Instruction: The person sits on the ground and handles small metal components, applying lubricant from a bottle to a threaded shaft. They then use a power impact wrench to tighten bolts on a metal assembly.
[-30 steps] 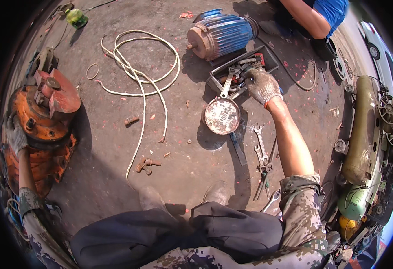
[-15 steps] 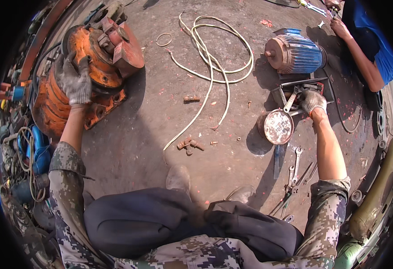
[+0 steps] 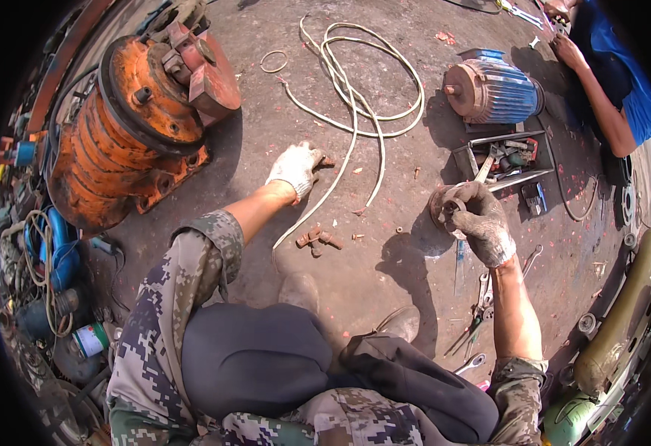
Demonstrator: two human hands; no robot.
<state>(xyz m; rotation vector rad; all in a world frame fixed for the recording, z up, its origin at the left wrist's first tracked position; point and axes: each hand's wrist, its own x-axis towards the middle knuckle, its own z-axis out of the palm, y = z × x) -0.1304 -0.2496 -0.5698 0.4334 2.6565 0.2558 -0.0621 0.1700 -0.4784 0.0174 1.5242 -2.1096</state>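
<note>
My left hand point(image 3: 292, 172), in a pale work glove, reaches down to the ground with its fingers closed round a rusty bolt point(image 3: 327, 161); only the bolt's end shows. In a dirty grey glove, my right hand point(image 3: 484, 227) pinches a small round metal piece point(image 3: 455, 206) with an opening in it, over the round tin point(image 3: 439, 199), which it partly hides. Just beyond that hand, a metal toolbox point(image 3: 519, 181) holds tools, with an adjustable wrench point(image 3: 486, 165) sticking out. Several rusty bolts point(image 3: 318, 239) lie nearer my feet.
A large orange machine housing point(image 3: 110, 141) stands at left, a blue electric motor point(image 3: 492, 91) at back right. Pale cable point(image 3: 355, 97) is coiled ahead. Spanners point(image 3: 484, 293) lie by my right knee. Another person's arm point(image 3: 600, 104) is at far right; a long cylinder point(image 3: 619, 312) lies below.
My left hand has left the orange housing and moved right onto the bolt. My right hand has come out of the toolbox, nearer me, with the small round piece; the tin's flat top is now hidden.
</note>
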